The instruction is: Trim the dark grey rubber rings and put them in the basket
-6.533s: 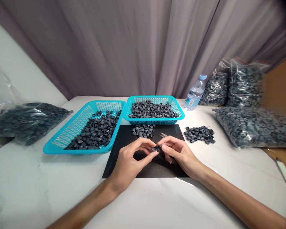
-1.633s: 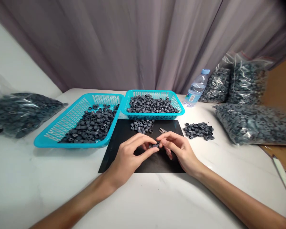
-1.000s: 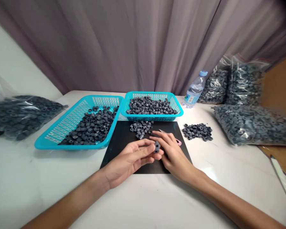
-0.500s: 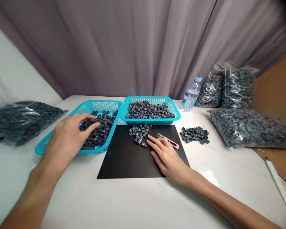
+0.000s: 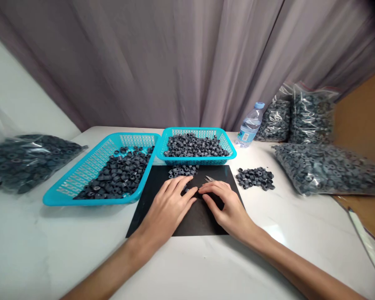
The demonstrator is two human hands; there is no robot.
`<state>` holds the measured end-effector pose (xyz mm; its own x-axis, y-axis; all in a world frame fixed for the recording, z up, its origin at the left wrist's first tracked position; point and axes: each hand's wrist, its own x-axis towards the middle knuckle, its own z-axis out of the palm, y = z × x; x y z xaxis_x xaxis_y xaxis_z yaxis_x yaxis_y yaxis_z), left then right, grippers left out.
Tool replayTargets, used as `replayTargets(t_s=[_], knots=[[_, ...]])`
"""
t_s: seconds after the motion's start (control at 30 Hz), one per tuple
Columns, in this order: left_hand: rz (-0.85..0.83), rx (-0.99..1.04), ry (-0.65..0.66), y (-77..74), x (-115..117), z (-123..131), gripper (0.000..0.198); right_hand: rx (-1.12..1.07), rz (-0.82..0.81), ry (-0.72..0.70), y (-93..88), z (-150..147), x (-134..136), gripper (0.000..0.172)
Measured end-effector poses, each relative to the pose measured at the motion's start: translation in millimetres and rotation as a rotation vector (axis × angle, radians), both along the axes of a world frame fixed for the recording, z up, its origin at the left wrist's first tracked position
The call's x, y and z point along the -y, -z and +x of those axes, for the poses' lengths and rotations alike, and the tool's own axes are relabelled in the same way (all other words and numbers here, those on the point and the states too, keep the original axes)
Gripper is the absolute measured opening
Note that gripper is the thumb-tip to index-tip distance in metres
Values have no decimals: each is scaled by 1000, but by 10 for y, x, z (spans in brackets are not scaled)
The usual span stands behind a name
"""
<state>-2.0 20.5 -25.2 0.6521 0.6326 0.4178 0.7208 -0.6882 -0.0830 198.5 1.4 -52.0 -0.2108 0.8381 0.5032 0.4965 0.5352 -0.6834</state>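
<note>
Dark-grey tubular plastic-looking pieces [image 5: 183, 171] | probably light, stiff; pinch outer walls | left hand [image 5: 167, 204], right hand [image 5: 231, 206]: grasping or released, I cannot say

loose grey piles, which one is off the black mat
The rightmost pile, directly on the white table; the other loose pile lies on the black mat, by the left hand.

Bench [image 5: 187, 271]: white, faint grey veining. Mat [image 5: 193, 225]: plain black. Basket [image 5: 90, 203] at the mat's 10 o'clock and second basket [image 5: 200, 158] at 12: both turquoise, latticed. Rings [image 5: 183, 171], mat's 12 o'clock: dark grey. Curtain [image 5: 159, 62]: greyish mauve.
</note>
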Motion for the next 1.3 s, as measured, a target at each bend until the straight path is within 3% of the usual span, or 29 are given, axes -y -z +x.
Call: replayTargets(t_s=[0.23, 0.43, 0.57, 0.7, 1.0, 1.1, 1.3], knots=[[-126, 51, 38, -68, -30, -51, 19, -44, -75, 27, 26, 15, -2, 10], [-228, 127, 74, -111, -35, -94, 16, 98, -54, 57, 72, 20, -26, 31], [-251, 160, 44, -90, -52, -123, 23, 150, -52, 13, 77, 24, -33, 21], [-248, 157, 43, -50, -65, -107, 17, 98, -49, 12, 45, 26, -37, 11], [-256, 255, 119, -99, -21, -73, 19, -67, -114, 10, -26, -1, 12, 12], [-412, 418, 98, -140, 5, -55, 19, -138, -138, 4, -70, 7, 30, 13], [-962, 1007, 8, -82, -45, 4, 14, -331, -304, -122, -121, 30, 42, 19]])
